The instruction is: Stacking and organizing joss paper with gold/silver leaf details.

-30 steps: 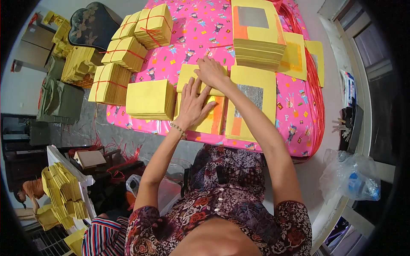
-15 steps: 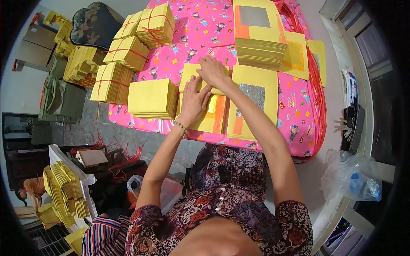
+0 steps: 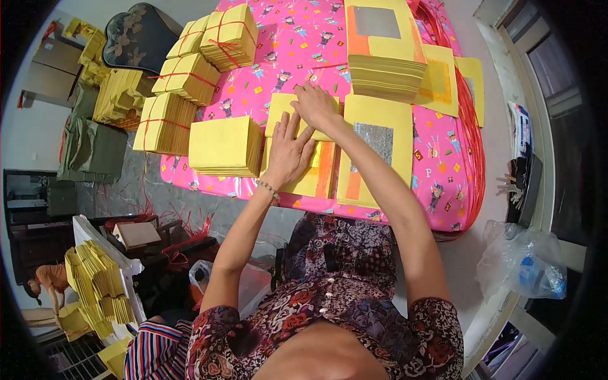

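Note:
A yellow paper sheet [image 3: 276, 114] lies in front of me, its far part folded over toward me. A gold patch and an orange strip show on its near part. My left hand [image 3: 289, 153] lies flat on it, fingers stretched away from me across the fold. My right hand [image 3: 316, 111] rests on the folded part, fingers apart and a little bent over the far edge. Neither hand holds anything that I can see. To the right lies a flat yellow sheet [image 3: 399, 139] with a silver patch; to the left sits a stack of folded yellow papers [image 3: 220, 140].
Bundles tied with red string [image 3: 166, 120] stand at the far left of the pink table [image 3: 437, 161]. A tall sheet stack [image 3: 386, 79] stands far right, near hanging red strings [image 3: 467, 136]. Another person [image 3: 52, 278] bends over yellow papers at lower left. A plastic bag [image 3: 516, 266] lies right.
Little differs. My left fingers have shifted very slightly on the folded sheet; my right hand stays in place. The person at lower left has moved slightly.

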Tool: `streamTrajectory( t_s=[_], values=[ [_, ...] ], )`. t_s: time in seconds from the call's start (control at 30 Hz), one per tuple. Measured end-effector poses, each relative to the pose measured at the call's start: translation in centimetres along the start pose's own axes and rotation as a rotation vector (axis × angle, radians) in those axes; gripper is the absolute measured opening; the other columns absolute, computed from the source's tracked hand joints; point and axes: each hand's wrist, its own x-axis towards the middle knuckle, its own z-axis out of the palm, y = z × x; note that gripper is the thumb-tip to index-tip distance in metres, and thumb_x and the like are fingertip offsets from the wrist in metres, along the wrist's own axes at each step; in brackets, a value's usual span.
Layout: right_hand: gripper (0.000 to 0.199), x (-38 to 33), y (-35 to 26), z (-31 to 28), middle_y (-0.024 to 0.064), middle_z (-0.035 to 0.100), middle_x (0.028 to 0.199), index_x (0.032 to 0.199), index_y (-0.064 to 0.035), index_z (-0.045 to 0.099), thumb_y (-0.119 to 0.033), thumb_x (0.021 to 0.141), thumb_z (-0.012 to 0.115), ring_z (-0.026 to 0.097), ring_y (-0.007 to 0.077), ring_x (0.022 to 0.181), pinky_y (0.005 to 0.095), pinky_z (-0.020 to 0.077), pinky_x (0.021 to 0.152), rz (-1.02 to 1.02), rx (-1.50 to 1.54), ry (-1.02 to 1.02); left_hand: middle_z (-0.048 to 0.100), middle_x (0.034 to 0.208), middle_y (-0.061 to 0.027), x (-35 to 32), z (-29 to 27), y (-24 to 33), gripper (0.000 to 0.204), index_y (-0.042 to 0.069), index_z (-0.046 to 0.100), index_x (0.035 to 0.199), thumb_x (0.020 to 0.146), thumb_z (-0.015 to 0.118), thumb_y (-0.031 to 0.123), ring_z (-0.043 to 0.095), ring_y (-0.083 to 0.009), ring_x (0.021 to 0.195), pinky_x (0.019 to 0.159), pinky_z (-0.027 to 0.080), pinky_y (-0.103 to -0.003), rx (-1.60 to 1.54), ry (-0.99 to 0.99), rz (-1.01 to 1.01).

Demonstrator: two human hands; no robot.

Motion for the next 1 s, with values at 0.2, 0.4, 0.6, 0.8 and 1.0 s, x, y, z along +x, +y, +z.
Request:
streamTrajectory(
  t_s=[0.2, 0.4, 0.6, 0.8, 1.0],
  values=[
    [0.049, -4.7, -0.7, -1.0, 0.0202, 0.056, 0.126, 0.124, 0.0036, 0.054, -0.017, 0.082, 0.068, 0.05, 0.0392, 0.124, 0.0546, 0.0348, 0.108, -0.167, -0.267, 0.203, 0.028, 0.157, -0.0232, -0.4, 0.1, -0.4, 0.044, 0.017, 0.056, 0.139, 0.098, 0.05, 0.033, 0.022, -0.0497, 0.144, 0.117, 0.02, -0.059, 0.062, -0.057, 0.019],
    [0.067, -13.7, -0.7, -0.9, 0.0239, 0.045, 0.142, 0.14, 0.0071, 0.041, -0.02, 0.084, 0.065, 0.037, 0.0377, 0.139, 0.0556, 0.02, 0.118, -0.174, -0.413, 0.058, 0.026, 0.157, -0.0253, -0.2, -0.2, 0.3, 0.055, 0.022, 0.041, 0.151, 0.097, 0.049, 0.03, 0.02, -0.0502, 0.145, 0.117, 0.019, -0.06, 0.028, -0.044, 0.013],
    [0.073, -15.1, -0.9, -2.4, 0.024, 0.034, 0.154, 0.146, 0.0081, 0.036, -0.034, 0.091, 0.06, 0.023, 0.0347, 0.148, 0.0539, 0.0092, 0.122, -0.176, -0.223, -0.125, 0.021, 0.16, -0.0241, -0.3, -0.3, 0.2, 0.056, 0.024, 0.036, 0.154, 0.099, 0.044, 0.026, 0.017, -0.0492, 0.146, 0.118, 0.017, -0.059, 0.038, -0.06, 0.014],
    [0.09, -14.9, -1.3, -2.6, 0.0258, 0.026, 0.157, 0.15, 0.0092, 0.028, -0.056, 0.094, 0.052, 0.016, 0.034, 0.151, 0.0511, 0.0043, 0.123, -0.163, -0.345, -0.255, 0.025, 0.158, -0.0244, -0.5, -0.2, 0.1, 0.059, 0.024, 0.034, 0.154, 0.097, 0.046, 0.03, 0.019, -0.0469, 0.146, 0.119, 0.019, -0.056, 0.087, -0.043, 0.037],
    [0.091, -14.8, -1.4, -2.6, 0.0275, 0.025, 0.157, 0.15, 0.0099, 0.026, -0.058, 0.094, 0.049, 0.018, 0.0355, 0.15, 0.0511, 0.0048, 0.122, -0.167, -0.42, -0.273, 0.024, 0.159, -0.0233, -1.9, -1.5, 0.3, 0.059, 0.022, 0.034, 0.154, 0.098, 0.047, 0.036, 0.019, -0.0457, 0.147, 0.119, 0.018, -0.055, 0.13, -0.018, 0.04]
  ],
)
